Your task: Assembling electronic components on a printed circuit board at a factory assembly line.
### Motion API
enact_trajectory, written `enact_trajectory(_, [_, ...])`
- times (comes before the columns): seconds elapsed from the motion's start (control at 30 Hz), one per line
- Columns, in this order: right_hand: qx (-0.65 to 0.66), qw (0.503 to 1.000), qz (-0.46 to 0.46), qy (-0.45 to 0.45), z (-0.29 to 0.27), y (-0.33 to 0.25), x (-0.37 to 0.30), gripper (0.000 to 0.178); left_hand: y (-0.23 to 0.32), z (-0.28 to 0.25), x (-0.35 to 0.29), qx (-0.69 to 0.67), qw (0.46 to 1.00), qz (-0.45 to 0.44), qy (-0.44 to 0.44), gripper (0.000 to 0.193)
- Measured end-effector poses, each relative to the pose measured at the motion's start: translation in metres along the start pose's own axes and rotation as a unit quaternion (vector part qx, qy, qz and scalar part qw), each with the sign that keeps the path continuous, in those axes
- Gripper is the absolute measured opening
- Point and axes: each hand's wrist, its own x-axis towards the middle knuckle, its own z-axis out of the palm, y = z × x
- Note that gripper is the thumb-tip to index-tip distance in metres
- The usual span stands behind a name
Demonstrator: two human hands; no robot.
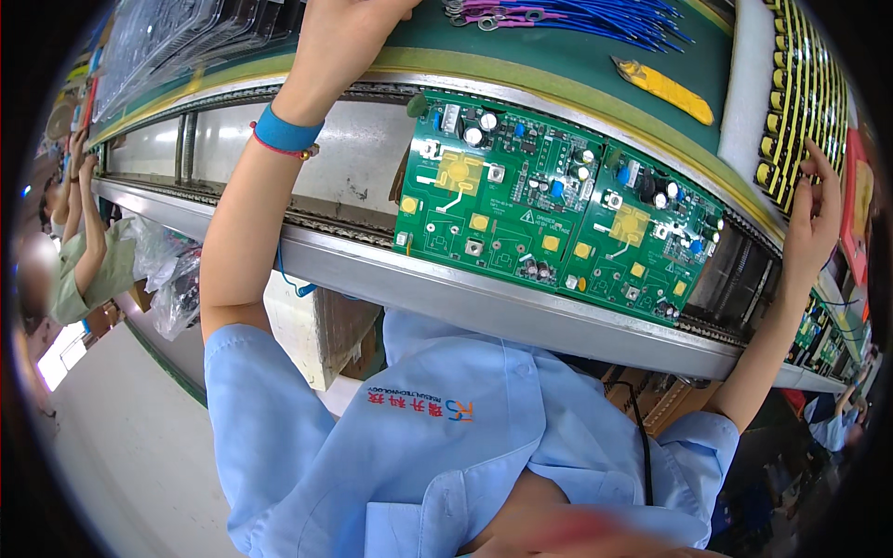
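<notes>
Two joined green circuit boards [530, 244] lie across the metal rails in front of me, carrying capacitors, blue parts and squares of yellow tape. My right hand [814, 219] is at the far right, its thumb and fingers apart. Its fingertips are at the edge of the rows of black-and-yellow components [791, 102]; whether they touch is unclear. My left hand [358, 33] reaches over the far rail to the top edge of the picture. Its fingers are mostly cut off there, so what they hold is hidden. A blue band [288, 128] circles that wrist.
On the green bench [558, 51] beyond the rails lie blue wires [605, 23] with ring terminals and a yellow cutter knife [665, 90]. Clear plastic trays [158, 46] are stacked at far left. The near metal rail [446, 296] runs before my body. Another person [93, 265] is at left.
</notes>
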Motion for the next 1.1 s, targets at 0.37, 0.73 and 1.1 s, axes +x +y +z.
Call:
enact_trajectory(0.37, [-0.027, 1.0, 0.015, 0.005, 0.001, 0.0, -0.001, 0.037, 0.004, 0.003, -0.001, 0.036, 0.999, 0.005, -0.002, 0.02])
enact_trajectory(0.73, [-0.035, 0.999, 0.027, 0.019, 0.001, -0.006, -0.002, 0.038, 0.002, 0.001, 0.0, 0.017, 1.0, 0.002, 0.015, 0.027])
enact_trajectory(1.1, [-0.037, 0.998, 0.036, 0.019, 0.002, -0.006, -0.002, 0.037, 0.002, 0.002, 0.002, 0.025, 1.0, -0.001, 0.007, 0.028])
